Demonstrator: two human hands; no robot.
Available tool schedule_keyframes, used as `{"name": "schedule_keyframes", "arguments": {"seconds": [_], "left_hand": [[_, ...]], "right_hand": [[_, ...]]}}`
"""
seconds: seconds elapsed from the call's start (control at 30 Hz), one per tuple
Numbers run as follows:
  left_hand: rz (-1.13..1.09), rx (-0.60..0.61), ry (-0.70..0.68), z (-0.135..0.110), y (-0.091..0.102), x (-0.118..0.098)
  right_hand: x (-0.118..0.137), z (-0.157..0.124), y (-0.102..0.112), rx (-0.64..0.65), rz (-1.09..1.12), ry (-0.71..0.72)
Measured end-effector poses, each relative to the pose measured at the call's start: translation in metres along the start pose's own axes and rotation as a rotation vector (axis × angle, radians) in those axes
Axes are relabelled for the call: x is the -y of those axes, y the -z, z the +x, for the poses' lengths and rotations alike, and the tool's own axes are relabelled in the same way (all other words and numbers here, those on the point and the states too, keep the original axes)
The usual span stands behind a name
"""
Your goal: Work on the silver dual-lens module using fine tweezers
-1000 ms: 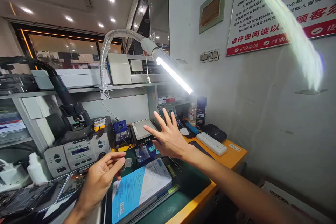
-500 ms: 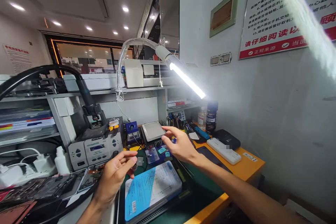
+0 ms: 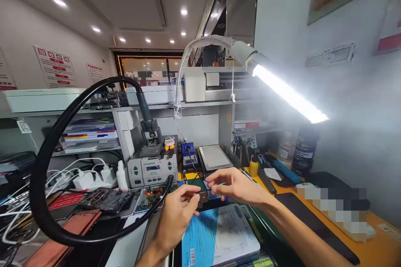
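Note:
My left hand [image 3: 179,215] is raised over the near side of the bench, with thumb and fingers curled together. A small dark piece shows at its fingertips, too small to name. Close by on the right, my right hand [image 3: 236,185] hovers with bent fingers, thumb and forefinger apart, and nothing visible between them. A small grey square piece [image 3: 203,197] shows between the two hands, over the dark green mat. Below them lies a flat blue-and-white box [image 3: 219,233] with printed text. Behind my right hand is a device with a pale flat top plate [image 3: 215,157].
A lit tube lamp [image 3: 288,94] hangs on a bendy arm at upper right. A grey soldering station [image 3: 153,169] stands left of centre, its thick black hose [image 3: 40,167] looping across the left. Circuit boards [image 3: 106,200], a yellow bottle [image 3: 253,166] and a dark phone-like slab [image 3: 313,221] lie around.
The view has turned left, so the bench appears further right. My right hand has come down and closer to my left hand, away from the pale plate. My left hand's fingers stay curled.

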State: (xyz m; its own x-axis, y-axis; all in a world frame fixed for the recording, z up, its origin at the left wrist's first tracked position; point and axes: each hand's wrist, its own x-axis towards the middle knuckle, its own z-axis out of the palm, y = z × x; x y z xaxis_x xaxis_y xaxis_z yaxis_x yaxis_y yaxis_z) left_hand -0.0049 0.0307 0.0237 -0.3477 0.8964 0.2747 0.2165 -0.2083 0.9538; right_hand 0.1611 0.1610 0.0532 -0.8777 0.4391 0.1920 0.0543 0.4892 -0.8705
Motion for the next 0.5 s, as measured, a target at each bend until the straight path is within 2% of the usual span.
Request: {"name": "schedule_keyframes", "arguments": {"seconds": [0.13, 0.27, 0.4, 0.5], "left_hand": [[0.107, -0.022, -0.017, -0.002, -0.003, 0.004], [0.230, -0.060, -0.098, -0.004, -0.004, 0.012], [0.316, -0.101, -0.244, -0.005, -0.005, 0.017], [0.391, -0.109, -0.420, -0.006, -0.006, 0.017]], "right_hand": [[-0.003, -0.006, -0.006, -0.144, -0.085, 0.072], [-0.007, -0.019, -0.015, -0.273, -0.188, 0.186], [-0.012, -0.026, -0.023, -0.372, -0.292, 0.331], [-0.014, -0.026, -0.027, -0.408, -0.364, 0.451]]}}
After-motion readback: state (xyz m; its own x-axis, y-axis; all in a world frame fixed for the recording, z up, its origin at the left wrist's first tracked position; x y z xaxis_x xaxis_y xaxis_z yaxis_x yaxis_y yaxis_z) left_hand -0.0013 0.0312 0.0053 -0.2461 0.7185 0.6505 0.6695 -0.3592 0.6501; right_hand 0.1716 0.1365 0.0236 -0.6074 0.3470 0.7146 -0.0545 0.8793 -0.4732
